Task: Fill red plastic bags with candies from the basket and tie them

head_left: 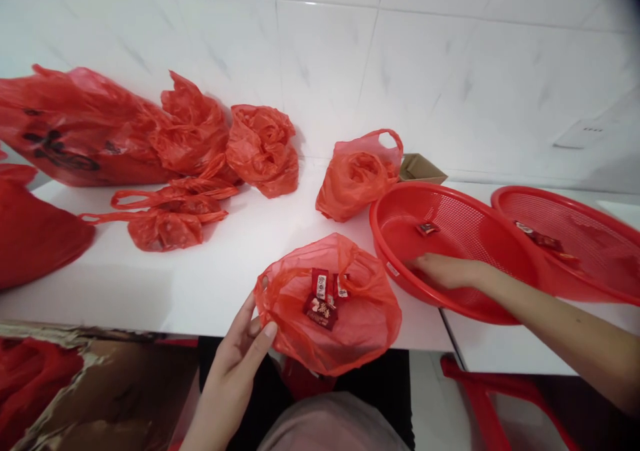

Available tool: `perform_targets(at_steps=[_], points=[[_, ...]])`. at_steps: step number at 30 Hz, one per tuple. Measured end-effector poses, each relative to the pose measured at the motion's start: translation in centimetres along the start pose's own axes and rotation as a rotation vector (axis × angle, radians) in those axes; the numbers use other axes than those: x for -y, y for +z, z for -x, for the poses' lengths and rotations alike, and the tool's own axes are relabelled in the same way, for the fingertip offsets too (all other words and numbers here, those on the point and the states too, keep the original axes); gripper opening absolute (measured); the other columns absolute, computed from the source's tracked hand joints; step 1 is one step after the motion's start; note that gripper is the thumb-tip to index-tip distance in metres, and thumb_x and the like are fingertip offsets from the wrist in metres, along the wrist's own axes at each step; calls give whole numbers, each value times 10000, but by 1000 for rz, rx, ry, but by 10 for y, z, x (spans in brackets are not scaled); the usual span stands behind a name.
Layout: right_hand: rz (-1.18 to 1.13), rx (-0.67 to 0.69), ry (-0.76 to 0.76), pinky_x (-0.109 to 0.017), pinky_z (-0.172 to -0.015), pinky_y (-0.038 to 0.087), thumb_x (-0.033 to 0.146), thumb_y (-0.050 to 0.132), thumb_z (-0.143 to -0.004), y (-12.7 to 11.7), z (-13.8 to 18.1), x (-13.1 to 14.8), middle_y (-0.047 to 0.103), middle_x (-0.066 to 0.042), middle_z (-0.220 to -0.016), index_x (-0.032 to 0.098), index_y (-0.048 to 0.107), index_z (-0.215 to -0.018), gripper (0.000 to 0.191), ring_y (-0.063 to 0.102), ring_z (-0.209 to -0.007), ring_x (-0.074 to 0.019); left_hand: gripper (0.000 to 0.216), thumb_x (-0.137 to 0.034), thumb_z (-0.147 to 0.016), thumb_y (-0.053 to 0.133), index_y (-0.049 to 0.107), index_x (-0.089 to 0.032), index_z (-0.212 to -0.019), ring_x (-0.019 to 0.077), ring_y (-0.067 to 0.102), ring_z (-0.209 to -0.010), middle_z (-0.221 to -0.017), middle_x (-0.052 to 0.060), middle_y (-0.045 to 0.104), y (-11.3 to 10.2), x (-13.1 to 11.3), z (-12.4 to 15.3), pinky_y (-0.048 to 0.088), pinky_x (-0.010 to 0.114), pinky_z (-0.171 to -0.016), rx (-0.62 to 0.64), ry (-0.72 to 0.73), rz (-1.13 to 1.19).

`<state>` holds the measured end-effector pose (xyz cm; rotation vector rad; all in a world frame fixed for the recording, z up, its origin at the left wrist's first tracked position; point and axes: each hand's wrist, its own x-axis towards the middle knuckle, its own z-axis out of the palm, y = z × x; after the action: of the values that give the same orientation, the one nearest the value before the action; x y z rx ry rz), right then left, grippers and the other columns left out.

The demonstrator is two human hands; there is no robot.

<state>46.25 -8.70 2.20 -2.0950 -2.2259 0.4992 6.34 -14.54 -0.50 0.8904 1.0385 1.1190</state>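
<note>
My left hand pinches the near rim of an open red plastic bag at the table's front edge. Inside the bag lie a few red wrapped sweets. My right hand reaches into a round red mesh basket to the right, palm down on its floor; its fingers are partly hidden by the rim. One small sweet lies in that basket, a little beyond the hand.
A second red basket with several sweets stands at the far right. Several tied red bags lie along the tiled wall, one near a small cardboard box. A torn cardboard box sits below left.
</note>
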Motion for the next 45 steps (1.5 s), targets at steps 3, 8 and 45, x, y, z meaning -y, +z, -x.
perform_targets(at_steps=[3,8,45], points=[[-42,114,22,-241,-647,350,-2,486,-779,-26,-23,-17,656,-61,-738,155,614,-771,203,542,-654,-99,765,-387,-815,712,362,-301,-1489,253,522,-1285,-1329,64,628,2,-1,-1,427,346,-1076,-20,8,-4],[-45,-88,269,-271,-674,337,24,427,-843,-54,-61,-62,642,-131,-880,93,549,-1055,254,520,-685,-97,741,-420,-789,725,420,-317,-1457,259,543,-1262,-1316,42,639,5,-8,1,431,337,-1070,-57,-19,-44],[-842,138,-162,-244,-563,513,218,485,-901,14,-10,171,619,8,-910,259,470,-1184,287,586,-556,-83,762,-367,-820,707,355,-295,-1492,247,555,-1249,-1341,71,617,-9,-4,9,454,340,-1045,-65,-6,16]])
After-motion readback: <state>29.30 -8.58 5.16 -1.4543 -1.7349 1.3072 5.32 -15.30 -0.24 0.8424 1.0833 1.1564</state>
